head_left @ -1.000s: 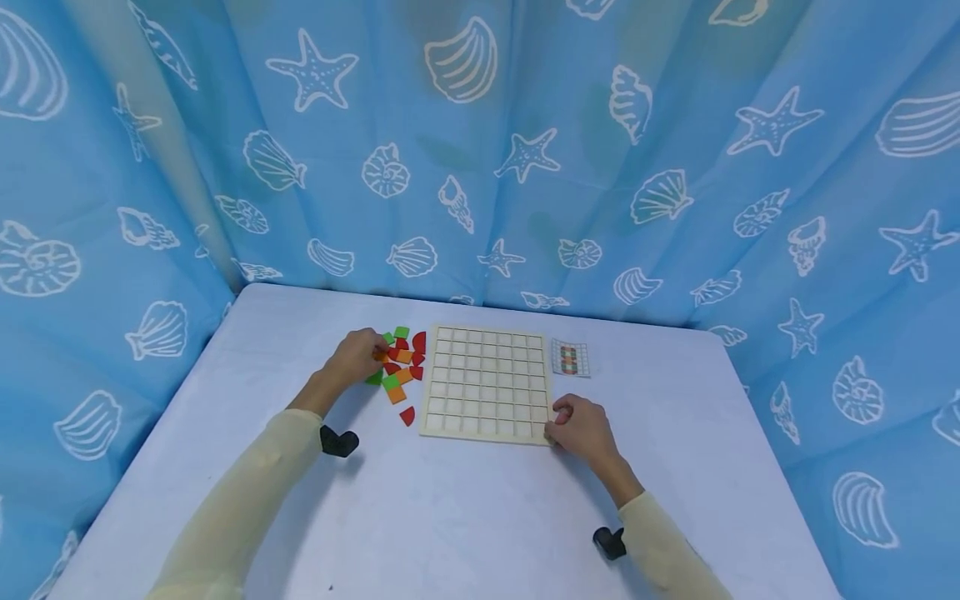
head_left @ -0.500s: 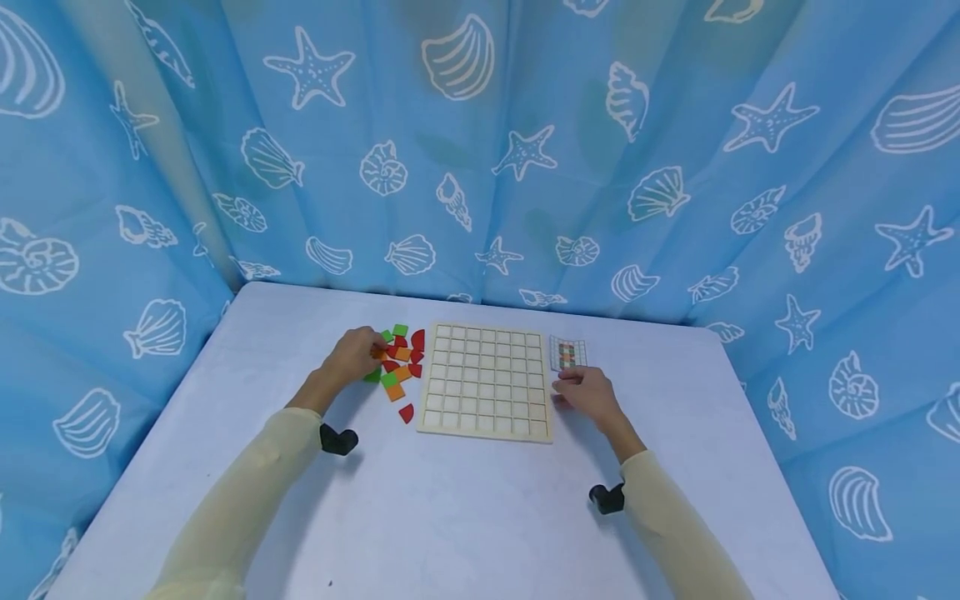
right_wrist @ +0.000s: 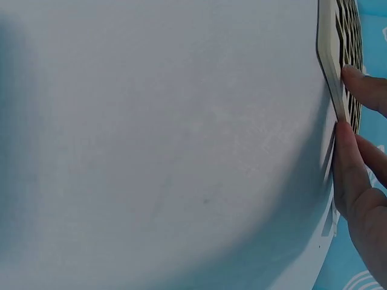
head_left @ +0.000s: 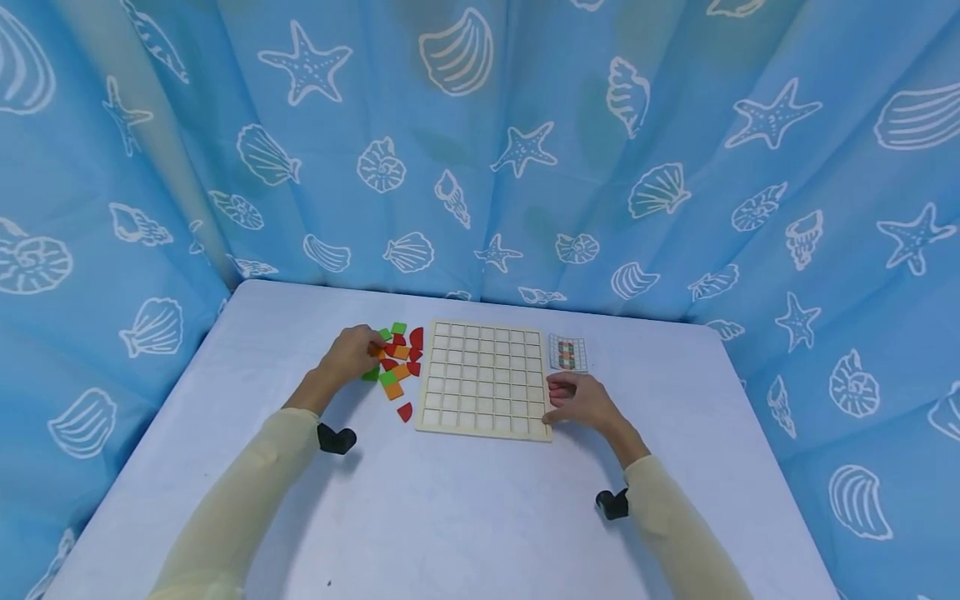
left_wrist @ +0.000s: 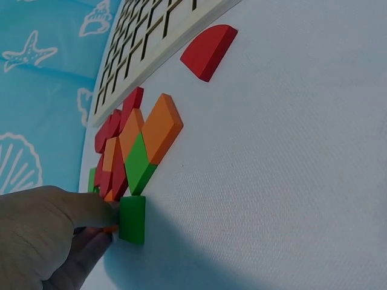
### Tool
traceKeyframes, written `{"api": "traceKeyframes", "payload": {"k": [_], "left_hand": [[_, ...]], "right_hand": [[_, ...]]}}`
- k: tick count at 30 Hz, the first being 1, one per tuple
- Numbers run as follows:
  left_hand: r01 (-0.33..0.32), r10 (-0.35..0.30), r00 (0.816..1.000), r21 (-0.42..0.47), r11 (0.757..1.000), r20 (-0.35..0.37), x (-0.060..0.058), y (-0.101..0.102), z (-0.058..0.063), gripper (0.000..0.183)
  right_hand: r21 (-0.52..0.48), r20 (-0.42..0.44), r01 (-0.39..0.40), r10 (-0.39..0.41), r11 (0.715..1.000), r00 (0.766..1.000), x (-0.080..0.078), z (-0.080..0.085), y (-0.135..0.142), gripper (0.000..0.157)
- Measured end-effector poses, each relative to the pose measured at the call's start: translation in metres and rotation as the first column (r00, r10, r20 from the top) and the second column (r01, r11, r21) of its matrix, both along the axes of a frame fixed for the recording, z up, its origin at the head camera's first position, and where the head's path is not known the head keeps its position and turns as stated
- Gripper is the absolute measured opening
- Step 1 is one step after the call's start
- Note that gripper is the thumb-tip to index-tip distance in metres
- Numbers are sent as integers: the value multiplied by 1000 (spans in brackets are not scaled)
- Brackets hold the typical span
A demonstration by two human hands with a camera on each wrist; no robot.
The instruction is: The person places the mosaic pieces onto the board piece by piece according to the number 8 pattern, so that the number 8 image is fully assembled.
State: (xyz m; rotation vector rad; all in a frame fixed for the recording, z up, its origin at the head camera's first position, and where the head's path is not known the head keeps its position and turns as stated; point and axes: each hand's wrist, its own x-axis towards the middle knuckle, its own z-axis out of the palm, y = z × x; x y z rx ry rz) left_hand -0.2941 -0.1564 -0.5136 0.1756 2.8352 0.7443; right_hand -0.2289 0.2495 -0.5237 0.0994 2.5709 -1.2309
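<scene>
In the head view my left hand [head_left: 349, 358] is at the left side of a pile of flat coloured pieces. Its thumb and fingers pinch a small orange piece [left_wrist: 110, 229], mostly hidden in the left wrist view. Right at the thumb tip lies a green piece [left_wrist: 132, 220]. More red, orange and green pieces lie beyond, with one red quarter-round piece [left_wrist: 209, 52] apart from them. My right hand [head_left: 588, 402] grips the right edge of a wooden grid board [head_left: 483, 434], thumb on top and fingers against the side. The board's cells hold no pieces.
A small pattern card [head_left: 567, 353] with a coloured grid lies right of the board, just beyond my right hand. The white-covered table [head_left: 450, 517] ends at a blue shell-print curtain [head_left: 480, 167] behind. Black wrist mounts stick out below both wrists.
My right hand lifted off the board's lower right corner, moved up toward the card, then came back onto the board's right edge. My left hand stayed at the pile.
</scene>
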Motion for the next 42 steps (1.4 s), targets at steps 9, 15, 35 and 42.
{"api": "traceKeyframes", "payload": {"k": [9,15,35,42], "left_hand": [[14,-14,1000,-2,1000,-13,-1,0,-2,38],[16,-16,1000,11,1000,-22,0,0,-3,37],[39,-40,999,-7,999,-25,3,1,-7,40],[10,-11,999,-18,1000,-41,4,3,-5,40]], "right_hand": [[46,-5,10,-10,999,1000,3,1,-6,73],[138,-25,12,-9,990,1000,4,8,-18,73],[122,-14,34,-33,992,999,12,1,-15,76],[100,-16,45,-44,994,999,10,3,-16,76]]}}
